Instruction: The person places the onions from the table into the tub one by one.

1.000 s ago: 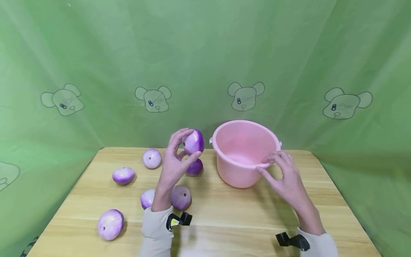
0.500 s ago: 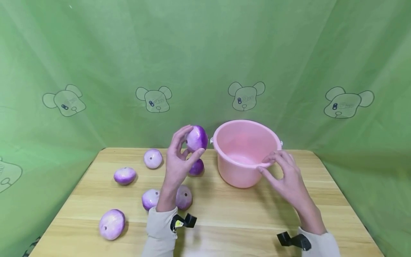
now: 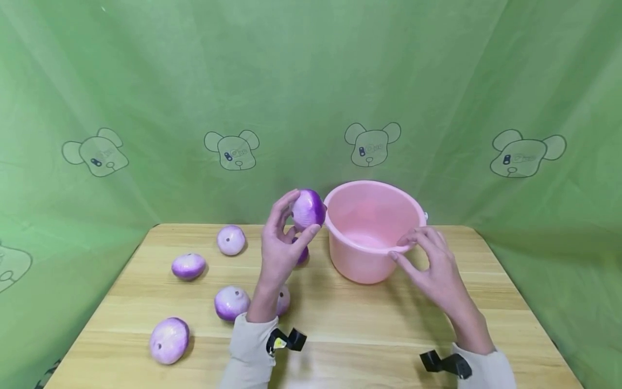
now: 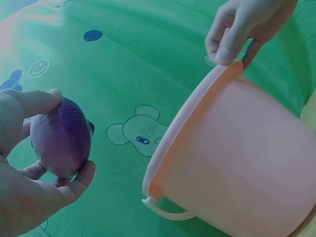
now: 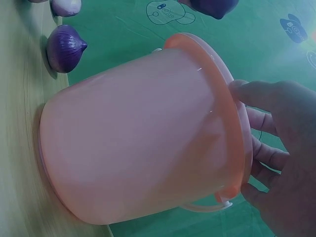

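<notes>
My left hand (image 3: 282,248) holds a purple onion (image 3: 308,209) between thumb and fingers, raised just left of the pink bucket (image 3: 359,265). In the left wrist view the onion (image 4: 63,138) shows its darker side, apart from the bucket's rim (image 4: 197,98). With thumb outside and fingers inside, my right hand (image 3: 432,270) pinches the near right rim of the bucket, which stands upright on the table. Another onion (image 3: 302,256) sits behind the left hand, mostly hidden. A further onion (image 3: 283,301) is partly covered by the left wrist.
Several more onions lie on the left of the wooden table (image 3: 350,346), among them one onion (image 3: 169,340) near the front and one onion (image 3: 230,240) at the back. A green curtain (image 3: 301,81) with bear heads hangs behind the table. The bucket's handle (image 4: 168,212) hangs down.
My left hand has moved to the right with the onion, bringing it closer to the bucket's left rim. The right hand and the bucket have stayed in place.
</notes>
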Demonstrator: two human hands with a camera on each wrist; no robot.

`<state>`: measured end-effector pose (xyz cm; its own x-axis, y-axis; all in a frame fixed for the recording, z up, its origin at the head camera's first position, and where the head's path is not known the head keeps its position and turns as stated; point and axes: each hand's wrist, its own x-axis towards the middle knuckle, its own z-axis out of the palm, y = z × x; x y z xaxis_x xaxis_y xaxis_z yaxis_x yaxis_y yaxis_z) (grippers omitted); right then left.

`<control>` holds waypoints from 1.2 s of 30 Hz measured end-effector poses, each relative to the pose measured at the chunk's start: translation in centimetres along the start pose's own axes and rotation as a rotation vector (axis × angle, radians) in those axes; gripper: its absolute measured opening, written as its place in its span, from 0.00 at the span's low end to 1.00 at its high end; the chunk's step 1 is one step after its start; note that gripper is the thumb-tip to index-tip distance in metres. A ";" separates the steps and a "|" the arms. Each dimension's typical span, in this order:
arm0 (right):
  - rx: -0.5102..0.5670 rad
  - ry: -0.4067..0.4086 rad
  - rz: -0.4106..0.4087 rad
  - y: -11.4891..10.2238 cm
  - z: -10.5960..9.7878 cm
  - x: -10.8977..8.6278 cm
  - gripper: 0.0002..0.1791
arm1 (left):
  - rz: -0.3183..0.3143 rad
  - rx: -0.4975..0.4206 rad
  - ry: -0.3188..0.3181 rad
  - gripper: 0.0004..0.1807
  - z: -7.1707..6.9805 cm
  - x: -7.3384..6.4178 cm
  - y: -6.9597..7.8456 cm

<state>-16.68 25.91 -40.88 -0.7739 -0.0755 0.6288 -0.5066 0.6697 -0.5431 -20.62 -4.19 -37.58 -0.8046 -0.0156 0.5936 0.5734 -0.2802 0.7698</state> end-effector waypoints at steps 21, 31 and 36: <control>-0.005 0.002 -0.002 -0.1 0.1 0.0 0.15 | 0.036 -0.016 0.033 0.37 1.4 -0.3 -1.0; -0.007 -0.009 -0.012 -0.2 0.2 0.1 0.16 | 0.041 0.012 0.006 0.35 2.0 -0.7 -1.8; -0.010 -0.006 -0.002 -0.3 0.1 0.0 0.16 | 0.059 0.011 -0.015 0.34 2.3 -0.6 -1.9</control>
<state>-16.61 25.68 -40.74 -0.7750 -0.0815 0.6267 -0.5047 0.6767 -0.5361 -20.87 -1.40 -38.90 -0.7666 -0.0170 0.6419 0.6218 -0.2688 0.7355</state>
